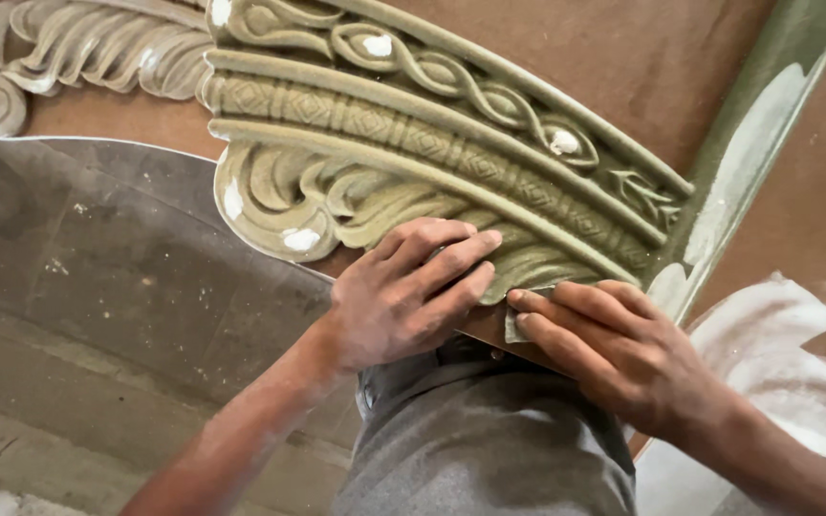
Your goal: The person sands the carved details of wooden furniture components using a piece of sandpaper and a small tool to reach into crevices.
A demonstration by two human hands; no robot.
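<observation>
trousers: grey cloth [485, 435] fills the near edge of the view, under both forearms.
left hand: the left hand [403, 291] lies flat on the lower edge of the carved arch moulding [432, 143], fingers pressed together and extended, palm bearing down; it grips nothing that shows.
right hand: the right hand [614, 349] has its fingers laid side by side, pressing a small grey-green abrasive scrap [513, 325] against the moulding's bottom rim; only a corner of the scrap shows, so its kind is a judgement.
moulding, location: it sits on a brown backing board [642, 57], curving from upper left to the right, where it meets a straight green-grey rail [757, 134].
moulding, surface: olive-grey coat with white filler patches [300, 239] on the scrollwork and along the braided band.
handling judgement: stiff and fairly heavy as fixed to the board; matt, not slippery. thin scroll tips and raised ridges look liable to chip, and the filler spots look soft.
hold points: judged best at the plain lower rim or the board's edge, not the leaf relief.
far left: a second scrolled carving [69, 48].
floor: bare concrete floor [97, 315] below.
</observation>
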